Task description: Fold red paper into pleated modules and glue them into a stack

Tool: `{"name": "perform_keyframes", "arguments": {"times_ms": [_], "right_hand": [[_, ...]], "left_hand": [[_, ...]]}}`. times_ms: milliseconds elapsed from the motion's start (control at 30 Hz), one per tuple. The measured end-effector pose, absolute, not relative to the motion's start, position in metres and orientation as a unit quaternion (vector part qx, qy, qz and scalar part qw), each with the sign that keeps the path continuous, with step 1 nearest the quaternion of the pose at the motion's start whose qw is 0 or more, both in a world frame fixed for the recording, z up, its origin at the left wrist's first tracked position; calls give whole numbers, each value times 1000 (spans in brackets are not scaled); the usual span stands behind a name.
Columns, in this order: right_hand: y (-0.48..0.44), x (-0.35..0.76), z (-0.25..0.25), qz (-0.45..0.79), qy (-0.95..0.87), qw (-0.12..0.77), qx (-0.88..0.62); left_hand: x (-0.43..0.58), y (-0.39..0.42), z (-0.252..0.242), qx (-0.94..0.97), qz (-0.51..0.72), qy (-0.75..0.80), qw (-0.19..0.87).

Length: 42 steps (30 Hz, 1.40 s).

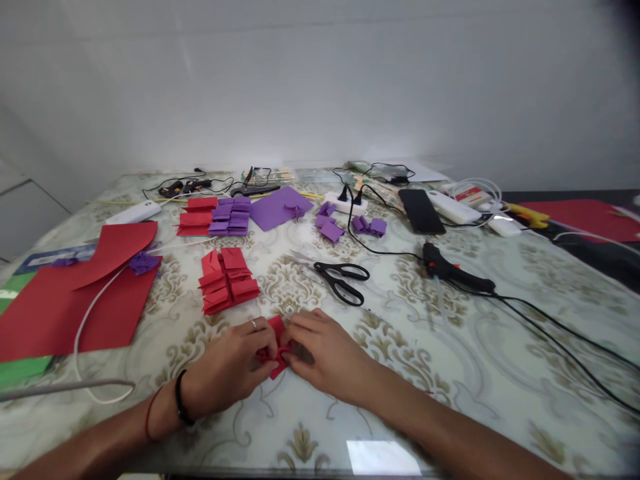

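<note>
Between my two hands, at the near middle of the table, is a small piece of folded red paper (277,327). My left hand (240,360), with a ring and a black wristband, pinches its left side. From the right, my right hand (320,350) grips the same paper with closed fingers, which hide part of the folds. Just beyond my left hand lies a cluster of folded red paper pieces (227,280). Black-handled scissors (340,273) rest slightly open past my right hand.
Large red sheets (75,307) lie at the left over green paper. Folded purple pieces (230,217) and a purple sheet (280,207) are farther back. A black glue gun (457,270) with trailing cords lies right, near a phone (421,211) and a power strip (345,203).
</note>
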State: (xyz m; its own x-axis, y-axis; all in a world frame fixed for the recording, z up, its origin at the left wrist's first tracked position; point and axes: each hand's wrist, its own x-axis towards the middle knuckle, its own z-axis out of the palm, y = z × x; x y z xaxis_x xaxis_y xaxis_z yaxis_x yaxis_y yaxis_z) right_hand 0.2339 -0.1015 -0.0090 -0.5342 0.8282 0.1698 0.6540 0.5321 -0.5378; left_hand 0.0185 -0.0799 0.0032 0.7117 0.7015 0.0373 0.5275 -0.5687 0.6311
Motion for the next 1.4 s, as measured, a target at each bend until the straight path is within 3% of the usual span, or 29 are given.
{"name": "perform_keyframes", "arguments": {"times_ms": [433,867,1400], "right_hand": [[-104,236,-6,170,-825,352,-409],[-107,229,1,173,-813,409,-378],[-103,237,9,161,-807,439,-361]], "left_hand": [[19,-80,16,864,221,360,276],[20,-83,12,870,262,315,274],[17,-78,24,899,284,289,164]]}}
